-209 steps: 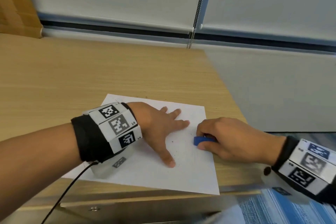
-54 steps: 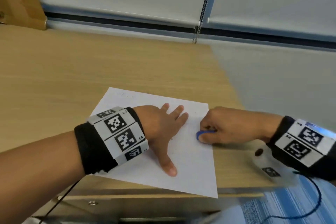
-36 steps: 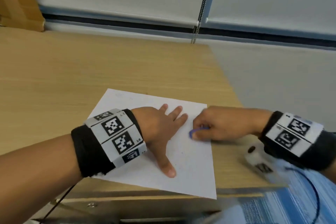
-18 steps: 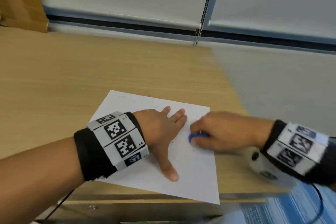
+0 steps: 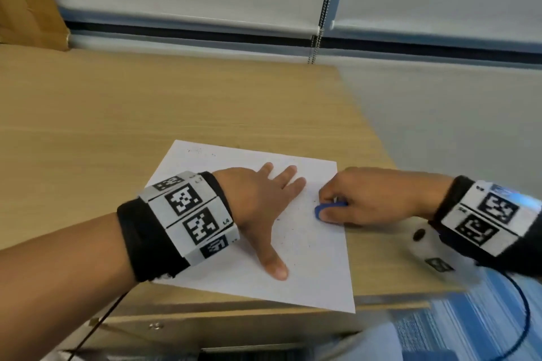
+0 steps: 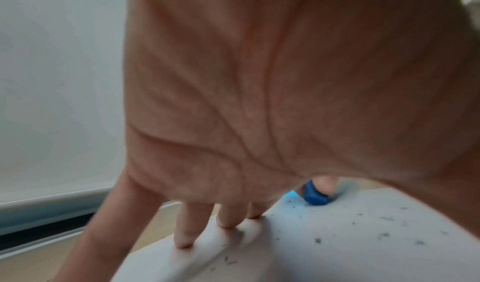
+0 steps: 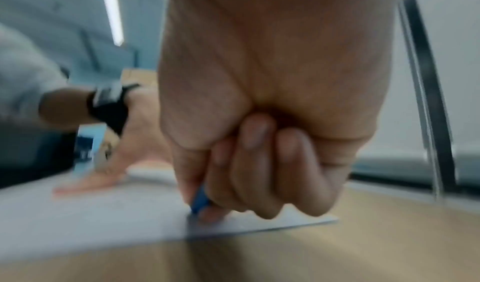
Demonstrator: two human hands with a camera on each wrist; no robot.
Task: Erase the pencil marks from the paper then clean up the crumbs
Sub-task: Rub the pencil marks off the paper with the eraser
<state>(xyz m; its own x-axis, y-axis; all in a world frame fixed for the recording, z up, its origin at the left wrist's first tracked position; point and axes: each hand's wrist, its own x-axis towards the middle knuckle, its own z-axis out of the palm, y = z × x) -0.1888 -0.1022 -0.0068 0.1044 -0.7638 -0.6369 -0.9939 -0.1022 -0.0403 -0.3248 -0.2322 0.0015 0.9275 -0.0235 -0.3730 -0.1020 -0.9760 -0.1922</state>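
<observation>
A white sheet of paper (image 5: 316, 267) lies near the front right corner of the wooden desk (image 5: 117, 126). My left hand (image 5: 264, 202) lies flat on the sheet with fingers spread, pressing it down. My right hand (image 5: 366, 199) pinches a blue eraser (image 5: 325, 209) and holds its tip on the paper near the right edge. Dark eraser crumbs (image 6: 384, 235) are scattered over the sheet, and a few faint specks (image 5: 195, 151) sit by its far left corner. In the right wrist view the eraser (image 7: 198, 201) shows between thumb and curled fingers.
The desk's right edge (image 5: 381, 143) runs close past the paper, with blue striped carpet (image 5: 457, 331) below. A window blind with a bead chain (image 5: 318, 23) hangs behind the desk. A wooden panel (image 5: 26, 0) stands at the far left.
The right hand has rubbed the eraser back and forth near the paper's right edge, ending slightly to the right. The left hand has stayed pressed on the sheet.
</observation>
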